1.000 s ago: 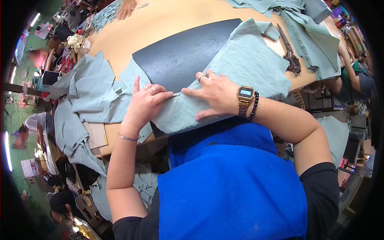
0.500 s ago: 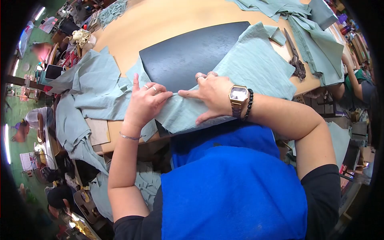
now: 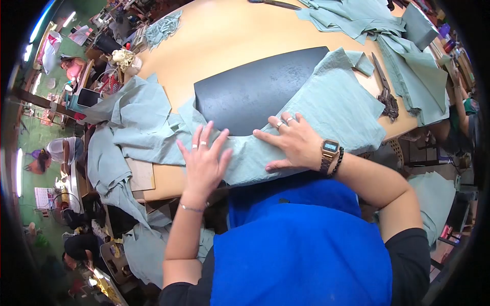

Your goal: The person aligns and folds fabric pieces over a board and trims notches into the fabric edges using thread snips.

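Observation:
Pale green cloth [image 3: 337, 102] lies folded over the lower edge of a dark, flat, curved panel [image 3: 255, 86] on the tan table. My left hand [image 3: 203, 159] rests on the cloth just below the panel, its fingers spread and nothing held. On the right, my right hand [image 3: 293, 143] lies on the same cloth with fingers apart, its index finger near the panel's curved edge. The fabric between both hands is fairly flat. Some of the cloth beneath my palms is hidden.
Dark-handled scissors [image 3: 385, 97] lie at the right of the tan table [image 3: 219, 30]. Crumpled green cloth [image 3: 138, 107] spreads over the left edge, and more cloth pieces [image 3: 352, 18] lie at the back right. People sit at far left and right.
My left hand has let go of its pinch at the panel's edge and spread its fingers. My right hand stays on the cloth. The view has shifted, showing more of the table's far side.

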`<control>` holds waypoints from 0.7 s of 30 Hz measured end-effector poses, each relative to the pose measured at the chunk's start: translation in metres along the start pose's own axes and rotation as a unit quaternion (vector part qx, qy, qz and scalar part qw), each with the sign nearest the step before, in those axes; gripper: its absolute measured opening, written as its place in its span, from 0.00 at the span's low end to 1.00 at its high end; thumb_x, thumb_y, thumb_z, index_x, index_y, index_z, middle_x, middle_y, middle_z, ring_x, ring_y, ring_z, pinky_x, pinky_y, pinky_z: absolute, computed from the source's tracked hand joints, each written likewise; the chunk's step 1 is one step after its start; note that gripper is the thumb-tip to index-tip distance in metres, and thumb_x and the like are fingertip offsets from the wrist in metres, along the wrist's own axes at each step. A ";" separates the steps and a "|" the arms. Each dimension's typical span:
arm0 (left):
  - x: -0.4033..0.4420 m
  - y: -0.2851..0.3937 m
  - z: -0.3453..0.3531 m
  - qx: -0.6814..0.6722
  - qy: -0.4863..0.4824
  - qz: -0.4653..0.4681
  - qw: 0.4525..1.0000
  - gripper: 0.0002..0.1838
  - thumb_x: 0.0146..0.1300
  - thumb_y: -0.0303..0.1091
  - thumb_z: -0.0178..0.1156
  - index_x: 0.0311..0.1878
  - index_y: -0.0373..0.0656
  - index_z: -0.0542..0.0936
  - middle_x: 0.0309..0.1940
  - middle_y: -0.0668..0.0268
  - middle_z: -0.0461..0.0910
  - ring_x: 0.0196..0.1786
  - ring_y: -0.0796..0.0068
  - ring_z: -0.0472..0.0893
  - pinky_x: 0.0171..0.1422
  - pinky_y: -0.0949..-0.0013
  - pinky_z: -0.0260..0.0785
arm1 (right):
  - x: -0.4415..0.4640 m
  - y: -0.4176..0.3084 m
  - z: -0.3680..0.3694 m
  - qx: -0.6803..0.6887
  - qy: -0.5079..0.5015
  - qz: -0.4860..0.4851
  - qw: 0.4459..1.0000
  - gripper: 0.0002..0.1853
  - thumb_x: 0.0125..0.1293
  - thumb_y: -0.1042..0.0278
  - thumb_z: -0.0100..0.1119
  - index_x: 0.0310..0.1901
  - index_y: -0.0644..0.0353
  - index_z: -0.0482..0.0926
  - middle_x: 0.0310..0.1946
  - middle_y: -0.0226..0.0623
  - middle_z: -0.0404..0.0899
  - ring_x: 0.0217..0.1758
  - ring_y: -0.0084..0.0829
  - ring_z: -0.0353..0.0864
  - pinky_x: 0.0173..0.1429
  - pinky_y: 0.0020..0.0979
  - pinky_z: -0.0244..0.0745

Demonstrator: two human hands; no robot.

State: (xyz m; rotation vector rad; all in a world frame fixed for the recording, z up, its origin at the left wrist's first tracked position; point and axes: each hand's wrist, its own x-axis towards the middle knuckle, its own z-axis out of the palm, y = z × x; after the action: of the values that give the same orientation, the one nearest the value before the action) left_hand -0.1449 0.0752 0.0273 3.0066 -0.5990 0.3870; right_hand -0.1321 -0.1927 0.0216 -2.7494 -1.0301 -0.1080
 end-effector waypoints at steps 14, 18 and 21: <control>-0.074 -0.032 0.019 -0.443 0.028 -0.346 0.827 0.18 0.72 0.44 0.59 0.52 0.37 0.80 0.46 0.61 0.83 0.49 0.71 0.80 0.53 0.68 0.71 | -0.010 0.001 -0.019 0.252 0.104 0.010 0.962 0.36 0.62 0.62 0.69 0.69 0.65 0.66 0.61 0.53 0.74 0.64 0.52 0.71 0.69 0.45 0.64; -0.112 -0.077 -0.030 -0.701 0.214 -0.464 0.497 0.20 0.73 0.42 0.52 0.58 0.36 0.77 0.53 0.60 0.82 0.53 0.68 0.80 0.63 0.61 0.70 | -0.020 0.035 -0.010 0.249 0.100 0.056 0.962 0.30 0.63 0.68 0.66 0.67 0.63 0.70 0.61 0.51 0.74 0.65 0.49 0.72 0.72 0.46 0.61; -0.178 -0.126 -0.108 -0.677 0.259 -0.495 0.479 0.21 0.72 0.44 0.52 0.54 0.34 0.79 0.49 0.55 0.84 0.51 0.60 0.84 0.62 0.55 0.75 | -0.029 0.054 0.002 0.212 0.087 0.058 0.972 0.27 0.63 0.69 0.65 0.65 0.62 0.73 0.61 0.49 0.74 0.66 0.47 0.72 0.77 0.49 0.54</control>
State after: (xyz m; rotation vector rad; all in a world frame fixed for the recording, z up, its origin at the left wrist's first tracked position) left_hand -0.2813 0.2684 0.0864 1.1056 0.6699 0.3635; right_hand -0.1184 -0.2502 0.0071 -2.3549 -0.7429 -0.0964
